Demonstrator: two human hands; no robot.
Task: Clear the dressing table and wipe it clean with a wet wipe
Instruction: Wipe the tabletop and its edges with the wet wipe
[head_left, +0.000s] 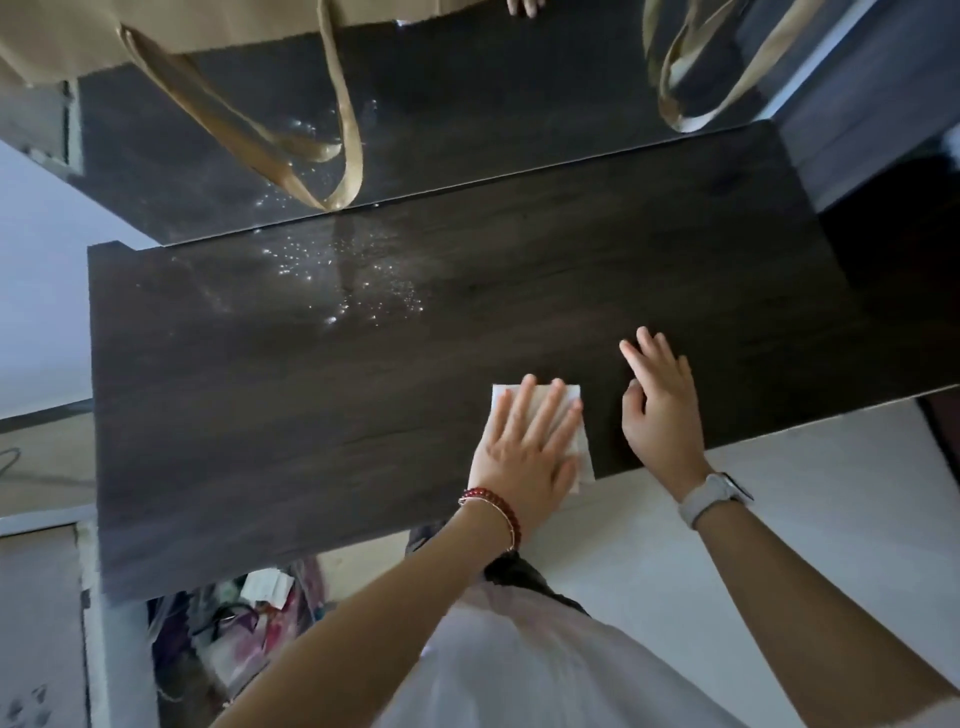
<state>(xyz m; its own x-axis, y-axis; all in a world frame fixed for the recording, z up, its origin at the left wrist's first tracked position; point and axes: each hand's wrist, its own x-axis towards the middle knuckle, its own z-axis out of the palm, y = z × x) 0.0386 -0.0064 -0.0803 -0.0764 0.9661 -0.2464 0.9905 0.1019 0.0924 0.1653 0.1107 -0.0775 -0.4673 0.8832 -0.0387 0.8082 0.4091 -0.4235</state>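
Dark dressing table (311, 415), left hand (524, 447) fingers flat on wet wipe (584, 441), right hand (660, 410) spread

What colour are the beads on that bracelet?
Dark red, on the bracelet around the left wrist; the head view shows it clearly.

- This looks like a bedroom in a home.
- A dark brown wooden dressing table top (260, 415) sits in the middle.
- A big shiny mirror (467, 130) stands right behind the table top and shows it again.
- A tan cloth bag with long straps (208, 47) hangs in front of the mirror.
- Colourful bags and bits (249, 629) sit low under the table's near edge.
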